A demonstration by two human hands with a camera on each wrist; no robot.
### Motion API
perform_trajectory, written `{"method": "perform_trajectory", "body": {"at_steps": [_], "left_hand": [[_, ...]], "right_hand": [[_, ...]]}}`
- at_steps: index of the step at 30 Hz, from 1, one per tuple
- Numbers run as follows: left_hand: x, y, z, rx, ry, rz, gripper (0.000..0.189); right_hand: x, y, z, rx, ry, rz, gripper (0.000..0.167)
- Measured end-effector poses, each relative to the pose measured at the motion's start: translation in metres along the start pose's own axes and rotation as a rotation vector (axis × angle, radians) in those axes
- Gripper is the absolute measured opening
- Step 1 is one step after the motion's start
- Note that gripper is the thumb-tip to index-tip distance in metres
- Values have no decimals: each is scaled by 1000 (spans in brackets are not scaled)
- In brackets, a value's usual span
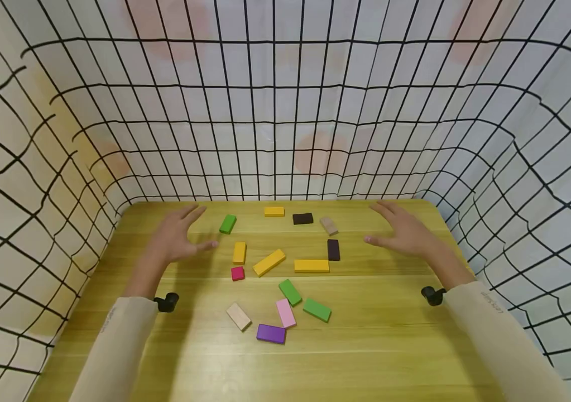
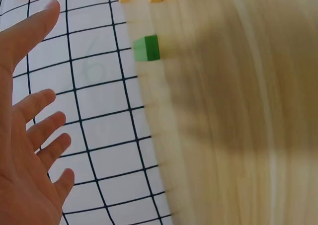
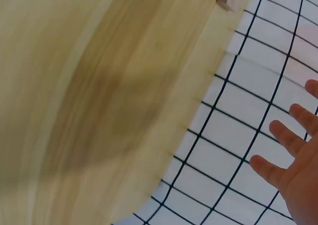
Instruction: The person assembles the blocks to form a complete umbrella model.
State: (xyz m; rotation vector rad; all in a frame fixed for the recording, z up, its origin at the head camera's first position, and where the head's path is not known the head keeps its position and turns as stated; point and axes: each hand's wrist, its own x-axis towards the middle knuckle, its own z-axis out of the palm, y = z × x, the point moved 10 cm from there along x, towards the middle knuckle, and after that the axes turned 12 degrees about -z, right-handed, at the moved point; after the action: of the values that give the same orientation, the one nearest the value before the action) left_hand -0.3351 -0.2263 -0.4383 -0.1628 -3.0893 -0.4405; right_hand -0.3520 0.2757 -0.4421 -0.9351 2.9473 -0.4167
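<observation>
My left hand (image 1: 173, 234) hovers over the left side of the table, fingers spread and holding nothing. Nearest to it lies a green block (image 1: 228, 224), which also shows in the left wrist view as a green block (image 2: 147, 48) by the table's back edge. Over the right side, my right hand (image 1: 403, 229) is raised with fingers apart and nothing in it. Closest to that hand are a black block (image 1: 333, 250) and a light wooden-toned block (image 1: 329, 225). In the right wrist view the fingers (image 3: 285, 135) appear in front of the grid.
Between the hands lie several yellow blocks (image 1: 311, 266), a red cube (image 1: 237, 273) and another black block (image 1: 302, 219). Nearer are green blocks (image 1: 317, 310), a pink (image 1: 286, 314), a beige (image 1: 238, 317) and a purple block (image 1: 271, 334). Black wire mesh (image 1: 274, 121) borders the wooden table (image 1: 375, 357).
</observation>
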Motion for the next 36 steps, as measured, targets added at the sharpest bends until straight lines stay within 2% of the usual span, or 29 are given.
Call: {"method": "perform_trajectory", "body": {"at_steps": [11,24,28,36], "left_hand": [[-12,15,17,-86,-9,-16,95],[-24,43,42,-173,-3,35,91],[-31,51,48,-190,3,48,89],[-43,64,67,-236,15,59,87]], "right_hand": [[-2,-34,28,108,13,-25,89],[0,-75,52,223,33,-62,84],[1,-87,60,252,47,-71,77],[1,-108,85,266,41,-112,77]]}}
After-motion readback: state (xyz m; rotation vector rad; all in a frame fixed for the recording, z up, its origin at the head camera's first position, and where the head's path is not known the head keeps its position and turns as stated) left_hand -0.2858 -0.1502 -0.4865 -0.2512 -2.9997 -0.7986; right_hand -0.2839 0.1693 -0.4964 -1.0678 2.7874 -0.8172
